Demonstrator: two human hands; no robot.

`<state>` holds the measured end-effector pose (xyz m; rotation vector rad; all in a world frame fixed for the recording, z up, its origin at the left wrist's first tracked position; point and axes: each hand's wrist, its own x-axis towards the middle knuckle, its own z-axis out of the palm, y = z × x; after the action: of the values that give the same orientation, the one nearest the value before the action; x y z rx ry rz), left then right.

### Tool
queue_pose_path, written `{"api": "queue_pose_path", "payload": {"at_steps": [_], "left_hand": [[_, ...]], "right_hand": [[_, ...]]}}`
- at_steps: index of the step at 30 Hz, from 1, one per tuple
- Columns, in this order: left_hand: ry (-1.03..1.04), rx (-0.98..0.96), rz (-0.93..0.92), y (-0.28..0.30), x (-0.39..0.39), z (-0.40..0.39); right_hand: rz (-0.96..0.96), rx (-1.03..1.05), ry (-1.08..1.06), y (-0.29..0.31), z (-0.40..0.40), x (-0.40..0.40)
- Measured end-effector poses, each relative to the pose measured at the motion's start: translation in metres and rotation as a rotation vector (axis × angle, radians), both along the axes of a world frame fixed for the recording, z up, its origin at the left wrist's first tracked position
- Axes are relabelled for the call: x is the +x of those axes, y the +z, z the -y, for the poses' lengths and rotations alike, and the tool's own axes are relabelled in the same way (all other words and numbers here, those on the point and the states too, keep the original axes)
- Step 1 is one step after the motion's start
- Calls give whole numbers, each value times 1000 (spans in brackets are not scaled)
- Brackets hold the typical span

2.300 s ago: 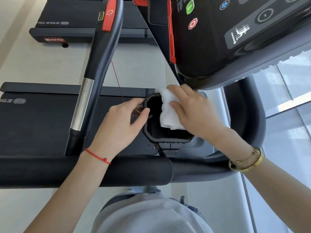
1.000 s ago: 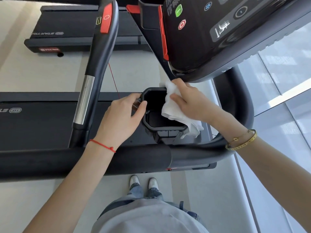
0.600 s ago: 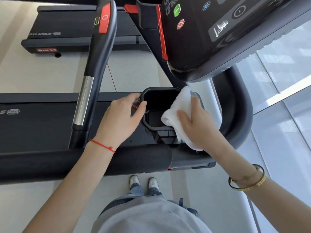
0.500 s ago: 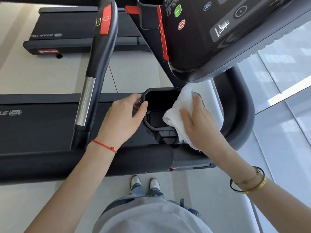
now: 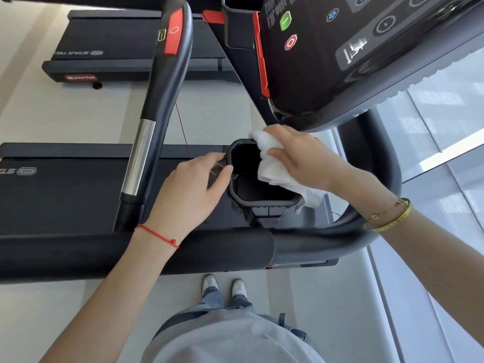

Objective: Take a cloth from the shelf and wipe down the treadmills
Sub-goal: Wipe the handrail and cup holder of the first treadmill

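My right hand point(image 5: 303, 155) grips a white cloth point(image 5: 272, 166) and presses it against the far right rim of the black cup holder point(image 5: 251, 203) on the treadmill. Part of the cloth hangs over the holder's right side. My left hand point(image 5: 191, 189) holds the holder's left rim, thumb on the edge and fingers curled round the outside. The treadmill's black console point(image 5: 353, 56) hangs just above my right hand.
A black handrail point(image 5: 157, 108) with a red button rises at the left of the holder. A thick black front bar point(image 5: 131, 254) runs across below my wrists. The belt point(image 5: 60, 189) lies left, a second treadmill point(image 5: 125, 53) behind. A window point(image 5: 450, 153) is at right.
My right hand has moved the cloth from the holder's near right rim up to its far right corner, under the console. My left hand has kept its hold.
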<state>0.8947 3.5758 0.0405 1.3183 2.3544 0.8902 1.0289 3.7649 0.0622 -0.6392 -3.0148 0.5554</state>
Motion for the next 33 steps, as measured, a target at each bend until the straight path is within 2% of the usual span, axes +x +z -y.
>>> {"api": "queue_pose_path", "payload": {"at_steps": [6, 10, 13, 19, 23, 27, 33], "left_hand": [[13, -6, 19, 2, 2, 3], [29, -4, 30, 3, 2, 6], [42, 11, 45, 1, 2, 12], [78, 16, 11, 0, 0, 19], [97, 13, 13, 1, -2, 16], [121, 26, 16, 1, -2, 14], [105, 37, 15, 0, -1, 11]], "right_hand": [[19, 77, 190, 5, 0, -32], [-40, 104, 232, 3, 7, -39], [-70, 64, 271, 4, 4, -37], [60, -87, 411, 13, -3, -60], [1, -38, 381, 2, -3, -51], [47, 15, 298, 0, -7, -52], [9, 347, -14, -13, 15, -30]]}}
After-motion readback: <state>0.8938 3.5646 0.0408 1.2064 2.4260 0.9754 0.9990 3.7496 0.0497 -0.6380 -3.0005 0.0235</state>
